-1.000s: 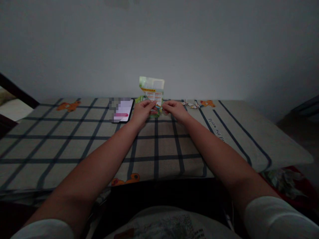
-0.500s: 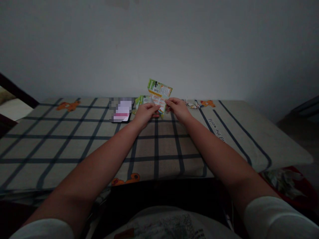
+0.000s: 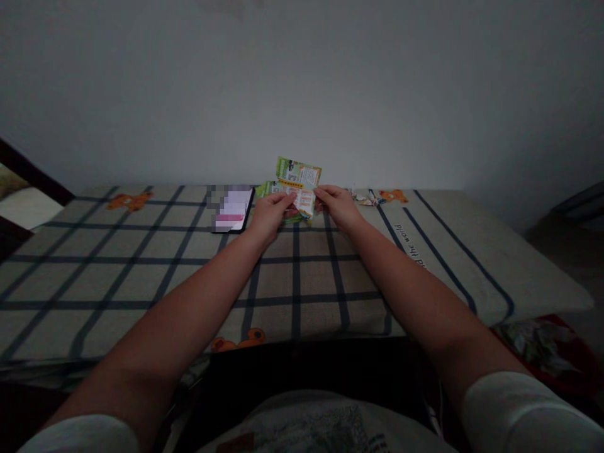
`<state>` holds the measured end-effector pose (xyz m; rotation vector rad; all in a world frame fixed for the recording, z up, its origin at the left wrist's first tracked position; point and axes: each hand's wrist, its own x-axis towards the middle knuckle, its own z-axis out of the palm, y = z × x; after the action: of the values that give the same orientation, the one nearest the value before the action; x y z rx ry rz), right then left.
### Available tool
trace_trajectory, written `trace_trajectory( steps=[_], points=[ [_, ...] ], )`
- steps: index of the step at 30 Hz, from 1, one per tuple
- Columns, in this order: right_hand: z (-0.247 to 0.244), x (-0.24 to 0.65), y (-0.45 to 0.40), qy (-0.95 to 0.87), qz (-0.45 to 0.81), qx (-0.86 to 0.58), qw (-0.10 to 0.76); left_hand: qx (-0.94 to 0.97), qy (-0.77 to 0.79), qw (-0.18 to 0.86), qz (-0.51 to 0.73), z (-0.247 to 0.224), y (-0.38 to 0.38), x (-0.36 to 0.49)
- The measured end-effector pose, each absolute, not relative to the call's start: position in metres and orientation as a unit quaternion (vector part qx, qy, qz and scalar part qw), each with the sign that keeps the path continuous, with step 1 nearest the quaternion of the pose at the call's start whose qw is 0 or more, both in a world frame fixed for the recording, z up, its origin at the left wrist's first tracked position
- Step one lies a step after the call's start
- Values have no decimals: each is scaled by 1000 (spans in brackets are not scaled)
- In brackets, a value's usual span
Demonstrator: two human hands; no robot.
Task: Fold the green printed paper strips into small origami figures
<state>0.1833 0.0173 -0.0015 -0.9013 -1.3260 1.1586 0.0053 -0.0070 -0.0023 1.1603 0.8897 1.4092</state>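
Observation:
Between my hands is a green-and-white printed leaflet [image 3: 302, 175] with a crease across its middle and its upper part tilted up. My left hand [image 3: 272, 212] pinches its left side between thumb and fingers. At the right edge, my right hand [image 3: 336, 201] grips it the same way. More green printed sheets [image 3: 267, 188] lie under and beside my left hand, partly covered by it. Left of them a phone [image 3: 233, 211] with a lit, blurred screen rests on the cloth.
A checked tablecloth [image 3: 302, 277] with bear prints covers the table, which stands against a grey wall [image 3: 302, 82]. Small crumpled paper scraps [image 3: 365, 198] lie right of my right hand. A red container [image 3: 557, 352] with crumpled contents sits below the table's right edge.
The leaflet has come down slightly and to the left, and its creased upper part sits lower. My left hand has shifted a little left along it; my right hand has hardly moved.

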Motion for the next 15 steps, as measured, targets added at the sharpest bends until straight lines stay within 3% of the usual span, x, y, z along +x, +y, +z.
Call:
trace_trajectory(
  steps=[15],
  points=[
    [-4,184,19,-594,445,-396,541,453,347,526,631,0,-3,5]
  ],
)
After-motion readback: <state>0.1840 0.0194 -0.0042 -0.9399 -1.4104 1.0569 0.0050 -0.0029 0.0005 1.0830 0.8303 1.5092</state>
